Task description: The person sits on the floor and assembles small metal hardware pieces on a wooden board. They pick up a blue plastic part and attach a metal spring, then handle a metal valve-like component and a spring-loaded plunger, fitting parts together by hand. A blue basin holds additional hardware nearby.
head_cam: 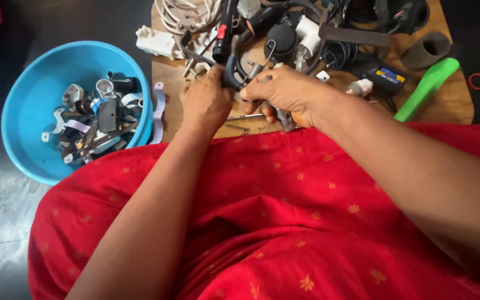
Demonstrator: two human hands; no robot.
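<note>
Red flower-printed cloth (284, 222) spread nearest; beyond, dark blue-grey metal tool (232, 78) gripped between left hand (205, 103) and right hand (284, 91), fingers closed on it, long axis running away over wooden desk (451, 105).

- A round blue plastic basin (34, 111) stands on the dark floor, just left of the wooden desk (451, 108), full of small metal and white clips.
- A bright green plastic handle (428, 88) lies at the desk's right end.
- A thin red ring (478, 81) lies right of the desk.
- A coil of white cable (187, 14) lies at the desk's far left corner.
</note>
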